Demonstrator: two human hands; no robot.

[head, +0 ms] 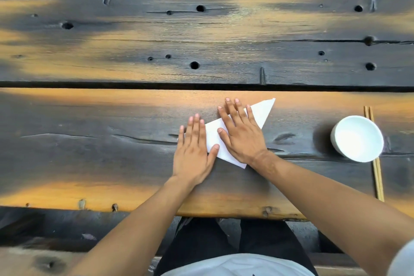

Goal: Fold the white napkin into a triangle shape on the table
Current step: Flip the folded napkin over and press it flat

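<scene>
White napkin (215,139) already folded into a long triangle, lying flat on the dark, weathered wooden table (89,141), on the plank nearest the front edge and a little right of the middle of that edge. One sharp tip aimed toward the far right, the blunt corner pointing back toward the front edge, the third corner hidden under a palm. Left hand (193,152) spread flat, fingers straight and close together, pressing the napkin's left part, thumb resting on the white sheet, part of the palm on bare wood. Right hand (240,132) likewise flat and open, fingers fanned and angled toward the far left, laid across the middle of the triangle, nothing pinched or gripped by either. Toward the right edge, well apart from the napkin, a white bowl (357,139), upright; just behind and beside it a pair of wooden chopsticks (377,177) running from far to near, partly covered by the bowl.
</scene>
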